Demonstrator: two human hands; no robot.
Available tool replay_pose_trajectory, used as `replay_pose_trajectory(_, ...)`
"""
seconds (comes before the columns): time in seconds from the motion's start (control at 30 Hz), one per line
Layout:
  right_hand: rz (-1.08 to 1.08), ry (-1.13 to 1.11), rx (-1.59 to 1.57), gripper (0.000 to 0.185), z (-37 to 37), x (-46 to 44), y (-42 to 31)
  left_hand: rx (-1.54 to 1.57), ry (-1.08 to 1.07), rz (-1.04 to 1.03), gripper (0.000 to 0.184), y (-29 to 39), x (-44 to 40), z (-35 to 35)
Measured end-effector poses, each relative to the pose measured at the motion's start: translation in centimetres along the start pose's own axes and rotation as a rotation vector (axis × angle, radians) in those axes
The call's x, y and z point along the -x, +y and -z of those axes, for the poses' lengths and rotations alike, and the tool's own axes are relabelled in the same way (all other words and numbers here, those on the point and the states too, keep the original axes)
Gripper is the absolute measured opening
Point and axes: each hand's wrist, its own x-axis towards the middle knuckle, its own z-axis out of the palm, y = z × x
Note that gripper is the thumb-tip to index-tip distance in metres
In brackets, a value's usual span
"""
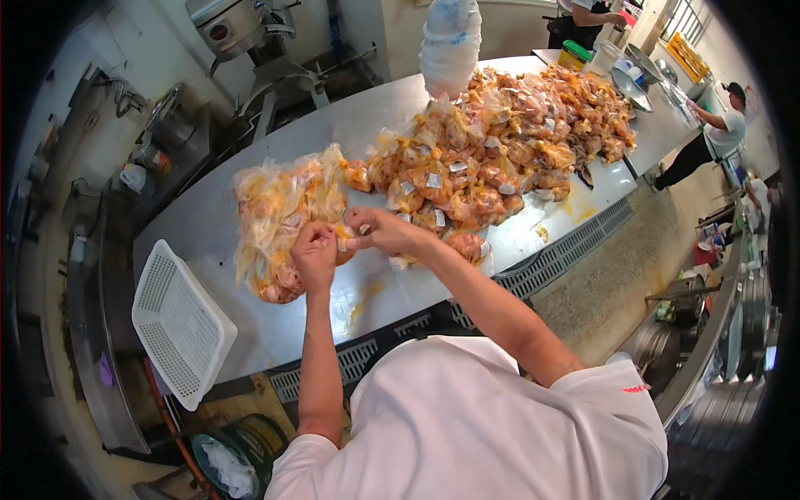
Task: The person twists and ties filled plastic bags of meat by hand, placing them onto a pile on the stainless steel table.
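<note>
My left hand (315,254) and my right hand (379,232) are close together over the steel table (392,292). Their fingers are pinched on the top of a clear plastic bag (342,239) with orange-yellow contents. Beside my left hand lies a group of similar filled bags (279,204), some with long loose plastic ends. Beyond my right hand, a large heap of bags (467,158) with orange and reddish pieces inside spreads along the table; several carry small white labels.
A white perforated basket (179,321) sits at the table's left end. A stack of whitish plastic (450,50) stands behind the heap. Metal bowls (631,87) and a green-lidded tub (575,54) are at the far end. Two people (725,125) (583,21) stand farther off.
</note>
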Motion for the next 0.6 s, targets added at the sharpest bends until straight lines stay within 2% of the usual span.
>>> replay_pose_trajectory(0.03, -0.113, -0.017, -0.085, 0.028, 0.6, 0.7, -1.4, -0.314, -0.043, -0.238, 0.018, 0.1, -0.1, -0.4)
replay_pose_trajectory(0.07, -0.128, 0.046, -0.109, 0.021, 0.7, 1.3, -2.3, -0.629, -0.081, -0.475, 0.019, 0.2, -0.2, -0.9)
replay_pose_trajectory(0.1, -0.131, 0.027, -0.105, 0.021, 0.9, 1.8, -1.8, -0.633, -0.063, -0.469, 0.019, 1.3, 0.1, -1.5)
replay_pose_trajectory(0.17, -0.023, 0.281, 0.278, 0.018, 0.5, 2.6, 0.0, -0.558, -0.288, -0.125, 0.015, 4.2, 1.7, -2.7)
replay_pose_trajectory(0.23, 0.085, 0.395, 0.152, 0.021, -0.4, 3.5, 2.2, -0.381, -0.274, 0.001, 0.016, 3.7, 2.0, -3.7)
replay_pose_trajectory(0.3, 0.338, 0.599, 0.348, 0.024, -1.9, 3.9, 1.8, -0.299, -0.246, 0.045, 0.012, 0.0, 2.5, -5.1)
replay_pose_trajectory(0.37, 0.328, 0.566, 0.442, 0.025, -0.8, 5.3, 2.1, -0.435, -0.272, -0.564, 0.01, 2.8, 3.1, -6.7)
replay_pose_trajectory(0.4, 0.301, 0.578, 0.549, 0.025, 0.3, 5.8, 2.2, -0.445, -0.246, -0.559, 0.01, 3.7, 3.2, -7.0)
replay_pose_trajectory(0.47, 0.093, 0.597, 0.357, 0.019, 2.2, 5.8, 2.3, -0.436, -0.447, -0.513, 0.01, 4.8, 3.7, -7.0)
replay_pose_trajectory(0.53, 0.001, 0.767, 0.516, 0.023, 5.3, 5.0, 3.5, -0.295, -0.339, -0.044, 0.016, 3.4, 1.0, -4.4)
replay_pose_trajectory(0.6, 0.06, 0.827, 0.398, 0.027, 7.0, 4.1, 3.2, -0.493, 0.046, -0.251, 0.015, 0.5, -3.3, 0.2)
